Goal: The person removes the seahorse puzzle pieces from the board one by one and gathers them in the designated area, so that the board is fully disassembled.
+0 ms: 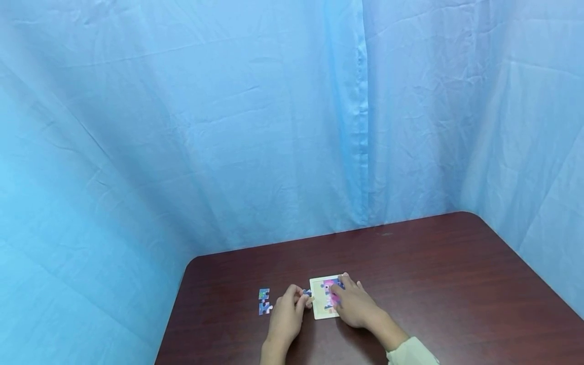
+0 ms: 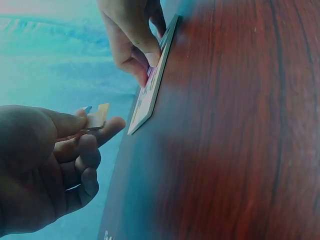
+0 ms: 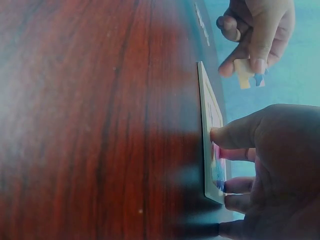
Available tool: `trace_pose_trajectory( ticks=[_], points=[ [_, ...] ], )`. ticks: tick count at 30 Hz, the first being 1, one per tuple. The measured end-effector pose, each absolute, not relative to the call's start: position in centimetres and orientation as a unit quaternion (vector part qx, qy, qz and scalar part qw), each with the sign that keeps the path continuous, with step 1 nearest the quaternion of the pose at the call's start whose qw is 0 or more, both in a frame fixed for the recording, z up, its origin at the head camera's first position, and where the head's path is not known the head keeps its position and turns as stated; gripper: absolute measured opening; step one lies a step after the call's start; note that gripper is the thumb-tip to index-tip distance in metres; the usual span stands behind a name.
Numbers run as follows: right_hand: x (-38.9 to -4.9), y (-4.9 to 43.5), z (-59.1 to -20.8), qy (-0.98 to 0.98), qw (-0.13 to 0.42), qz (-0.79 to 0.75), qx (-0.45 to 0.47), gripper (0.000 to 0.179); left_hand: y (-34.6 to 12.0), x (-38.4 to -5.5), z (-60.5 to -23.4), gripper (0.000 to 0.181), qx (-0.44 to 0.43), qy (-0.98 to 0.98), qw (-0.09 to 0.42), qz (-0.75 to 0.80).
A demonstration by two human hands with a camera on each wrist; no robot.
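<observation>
My left hand [image 1: 285, 315] pinches a jigsaw piece [image 3: 243, 74] between thumb and finger, just left of the puzzle tray. Pale wood and a bit of blue print show on that piece. The square, pale-rimmed tray [image 1: 319, 305] lies on the table, with joined pink and blue jigsaw pieces [image 1: 334, 298] in its right part. Over them spreads my right hand [image 1: 357, 303], its thumb and fingertips pressing on the pieces and reaching the tray's far edge. Part of the picture is hidden under this hand. Bare pale wood shows along the tray's left side.
Loose blue jigsaw pieces [image 1: 264, 294] lie on the table left of my left hand. The dark reddish-brown table [image 1: 433, 274] has rounded far corners. Light blue curtains [image 1: 274, 126] hang behind it and at both sides.
</observation>
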State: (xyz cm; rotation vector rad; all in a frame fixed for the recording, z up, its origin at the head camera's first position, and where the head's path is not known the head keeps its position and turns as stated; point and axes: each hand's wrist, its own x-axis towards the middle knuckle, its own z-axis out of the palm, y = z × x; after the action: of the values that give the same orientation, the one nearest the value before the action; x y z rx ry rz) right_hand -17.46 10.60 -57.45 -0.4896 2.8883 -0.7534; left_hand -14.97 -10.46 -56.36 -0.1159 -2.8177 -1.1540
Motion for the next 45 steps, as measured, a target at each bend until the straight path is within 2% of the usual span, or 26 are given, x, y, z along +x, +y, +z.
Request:
trace_pose_trajectory(
  ticks=[9, 37, 45],
  points=[
    [-17.4, 10.8, -57.5, 0.951, 0.063, -0.255, -0.163, 0.042, -10.9, -14.8, -55.9, 0.005, -0.016, -0.925, 0.039, -0.377],
    [-17.6, 10.8, -57.8, 0.951, 0.07, -0.251, -0.168, 0.044, -14.9, -12.7, -55.7, 0.026, 0.054, -0.933, 0.057, -0.352],
    [-17.5, 10.7, -57.4, 0.952, 0.075, -0.248, -0.16, 0.043, -16.7, -11.8, -56.1, 0.024, 0.078, -0.935, 0.037, -0.345]
  ],
)
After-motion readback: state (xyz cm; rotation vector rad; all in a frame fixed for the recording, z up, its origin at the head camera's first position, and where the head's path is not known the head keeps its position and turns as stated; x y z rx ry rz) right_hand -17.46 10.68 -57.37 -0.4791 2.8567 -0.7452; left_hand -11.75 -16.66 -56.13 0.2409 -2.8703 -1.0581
